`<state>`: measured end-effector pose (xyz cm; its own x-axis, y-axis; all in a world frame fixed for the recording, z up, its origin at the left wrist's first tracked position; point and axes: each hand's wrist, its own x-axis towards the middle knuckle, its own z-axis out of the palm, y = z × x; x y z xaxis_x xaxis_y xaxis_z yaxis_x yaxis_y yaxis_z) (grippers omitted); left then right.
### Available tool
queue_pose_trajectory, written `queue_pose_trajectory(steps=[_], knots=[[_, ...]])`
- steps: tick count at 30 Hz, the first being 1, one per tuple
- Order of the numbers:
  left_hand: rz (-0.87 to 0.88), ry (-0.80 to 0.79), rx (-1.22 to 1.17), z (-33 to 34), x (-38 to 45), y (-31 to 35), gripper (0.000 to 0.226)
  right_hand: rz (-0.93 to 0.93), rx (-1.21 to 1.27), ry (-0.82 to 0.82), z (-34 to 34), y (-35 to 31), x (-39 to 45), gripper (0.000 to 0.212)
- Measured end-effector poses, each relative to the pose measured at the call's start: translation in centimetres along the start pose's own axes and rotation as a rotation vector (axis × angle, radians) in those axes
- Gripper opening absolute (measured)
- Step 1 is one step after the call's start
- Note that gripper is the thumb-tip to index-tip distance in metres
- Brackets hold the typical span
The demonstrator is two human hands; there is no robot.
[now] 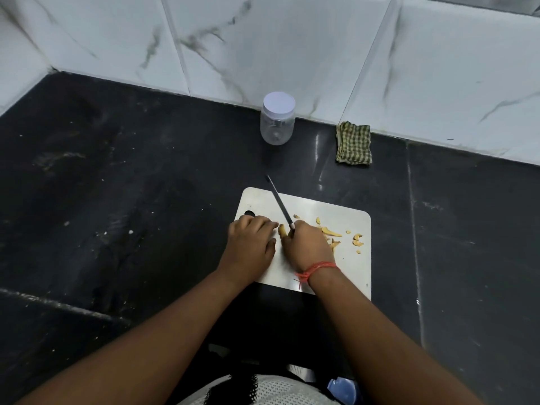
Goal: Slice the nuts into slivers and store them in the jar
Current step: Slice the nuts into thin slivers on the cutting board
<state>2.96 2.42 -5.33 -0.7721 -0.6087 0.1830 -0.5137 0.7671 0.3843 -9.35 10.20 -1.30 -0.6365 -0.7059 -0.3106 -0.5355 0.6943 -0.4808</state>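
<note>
- Both forearms reach in from the bottom of the view, and a red thread [317, 268] circles the right wrist.
- Right hand [306, 247] is curled round the handle of the knife [280, 201]; the blade runs up and away from the knuckles, tip pointing far-left, out past the far edge of the cutting board [344, 276].
- Left hand [251, 239] sits just left of the right one, fingers bent down toward the board; whether they actually pinch a nut I cannot tell, the fingertips are hidden.
- Between the two hands, a pale nut piece [282, 230] lies right at the heel of the blade, its long axis roughly toward and away from the person, close to parallel with the blade.
- Slivers [331, 231] already cut lie scattered just right of the right hand, several lying crosswise, some curled.
- To do this cut well, I'd say: keep the left fingertips tucked back, pin the nut flat so it can't roll, and bring the blade down along the nut's length for thin strips.
- Jar [277, 119] stands well beyond both hands, upright, white lid on, apparently empty; a folded checked cloth [353, 143] lies to its right.
- Storing looks some way off: lid not yet removed.
</note>
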Motion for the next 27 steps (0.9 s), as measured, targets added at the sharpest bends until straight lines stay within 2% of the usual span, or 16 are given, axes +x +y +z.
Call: queue_pose_trajectory(steps=[3,8,14,16,19,23,25,27], knots=[[0.077,-0.017,0.049,0.1,0.3,0.0,0.034,0.022,0.081,-0.089,-0.2,0.2,-0.6,0.013],[0.161,-0.082,0.082,0.3,1.3,-0.3,0.028,0.103,0.28,0.015,-2.0,0.9,-1.3,0.018],[0.256,-0.124,0.176,-0.7,2.4,-0.4,0.015,0.155,0.401,0.003,-2.6,3.1,-4.1,0.015],[0.2,-0.194,0.237,-1.1,2.6,0.4,0.024,0.163,0.408,-0.004,-2.5,3.4,-5.0,0.014],[0.009,-0.307,0.248,-1.5,2.6,1.7,0.036,0.175,0.429,-0.01,-2.3,3.7,-5.6,0.012],[-0.149,-0.282,0.09,-1.8,2.4,1.4,0.033,0.174,0.445,-0.037,-2.5,3.6,-6.0,0.009],[-0.169,-0.252,-0.005,-2.0,1.9,0.2,0.026,0.169,0.453,-0.081,-2.4,3.4,-6.5,0.008],[-0.102,-0.29,-0.037,-2.3,1.4,-0.8,0.039,0.169,0.448,-0.116,-2.1,3.5,-7.0,0.009]])
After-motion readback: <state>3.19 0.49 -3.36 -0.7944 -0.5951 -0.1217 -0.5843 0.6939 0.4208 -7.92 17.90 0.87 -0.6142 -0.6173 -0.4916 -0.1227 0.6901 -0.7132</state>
